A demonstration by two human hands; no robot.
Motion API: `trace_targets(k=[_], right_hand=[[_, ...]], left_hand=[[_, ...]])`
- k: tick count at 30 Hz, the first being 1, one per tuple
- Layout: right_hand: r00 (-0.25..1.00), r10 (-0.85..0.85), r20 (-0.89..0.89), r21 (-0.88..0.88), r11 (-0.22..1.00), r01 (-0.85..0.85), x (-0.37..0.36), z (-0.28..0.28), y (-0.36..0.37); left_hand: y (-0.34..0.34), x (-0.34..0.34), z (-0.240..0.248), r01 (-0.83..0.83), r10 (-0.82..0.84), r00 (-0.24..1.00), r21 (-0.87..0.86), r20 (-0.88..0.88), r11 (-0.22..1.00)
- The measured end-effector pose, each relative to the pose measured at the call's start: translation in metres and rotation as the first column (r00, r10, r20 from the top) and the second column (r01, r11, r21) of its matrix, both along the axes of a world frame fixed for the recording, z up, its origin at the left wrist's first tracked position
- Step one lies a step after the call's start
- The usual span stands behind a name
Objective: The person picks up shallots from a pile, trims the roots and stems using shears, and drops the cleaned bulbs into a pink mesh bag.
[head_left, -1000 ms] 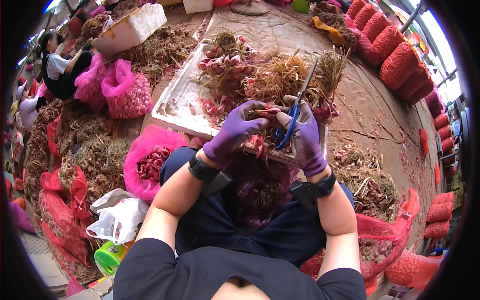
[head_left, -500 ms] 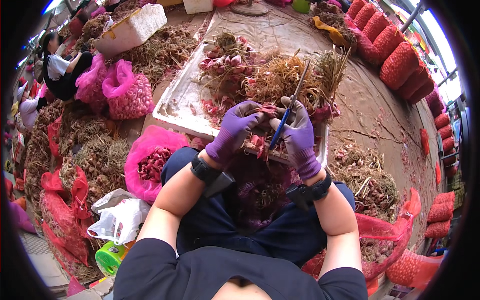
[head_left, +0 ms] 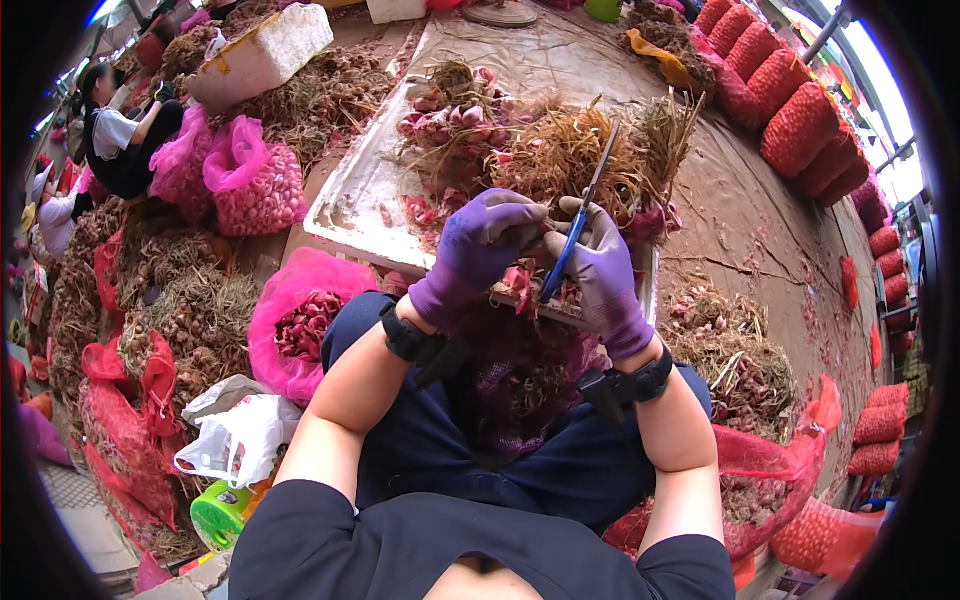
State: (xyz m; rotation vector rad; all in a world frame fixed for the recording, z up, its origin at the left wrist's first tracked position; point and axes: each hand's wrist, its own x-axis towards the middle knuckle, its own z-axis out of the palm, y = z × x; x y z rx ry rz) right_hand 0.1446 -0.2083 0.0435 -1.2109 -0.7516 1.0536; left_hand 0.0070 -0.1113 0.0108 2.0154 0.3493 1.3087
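Note:
My left hand [head_left: 490, 245], in a purple glove with grey fingers, is closed in a pinch over the near side of a white foam tray [head_left: 345, 215]. What its fingers hold, if anything, is hidden. Close on its right, my gloved right hand [head_left: 600, 265] is closed round a blue-handled blade [head_left: 573, 240], its long grey metal part pointing up and away. The fingertips of both hands nearly meet. Beyond them in the tray lie dry-stalked garlic bunches [head_left: 555, 150] and reddish garlic bulbs [head_left: 465, 120]. Loose red skins lie under the hands.
An open pink mesh bag [head_left: 265, 340] of reddish pieces stands by my left knee, near a white plastic bag [head_left: 235, 440]. Garlic with stalks [head_left: 740, 370] is heaped at right. Full red sacks [head_left: 800, 125] line the far right. A person [head_left: 120, 135] sits far left.
The reddish papery piece that showed between my hands is gone from sight. My left hand has turned and risen slightly, its fingers now curled together. The blue-handled blade stays in my right hand.

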Motion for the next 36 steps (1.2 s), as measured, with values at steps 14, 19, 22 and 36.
trace_targets(k=[14,19,22,36], right_hand=[[0.984,-0.077,0.158,0.032,0.997,0.072,0.001,-0.007,-0.001],[0.996,-0.061,0.062,0.026,0.998,0.060,0.002,-0.001,-0.004],[0.996,-0.075,0.055,0.082,0.994,0.071,-0.002,0.002,-0.004],[0.992,0.004,0.129,0.047,0.999,-0.010,0.004,-0.006,-0.001]], left_hand=[[0.006,-0.001,0.004,0.146,-0.145,0.989,0.041,-0.043,0.988],[0.000,0.000,0.004,0.054,-0.042,0.997,0.177,-0.071,0.983],[-0.005,0.001,0.007,0.008,-0.017,0.998,0.131,0.066,0.991],[-0.006,0.004,-0.005,-0.103,0.144,0.968,0.198,-0.206,0.975]])
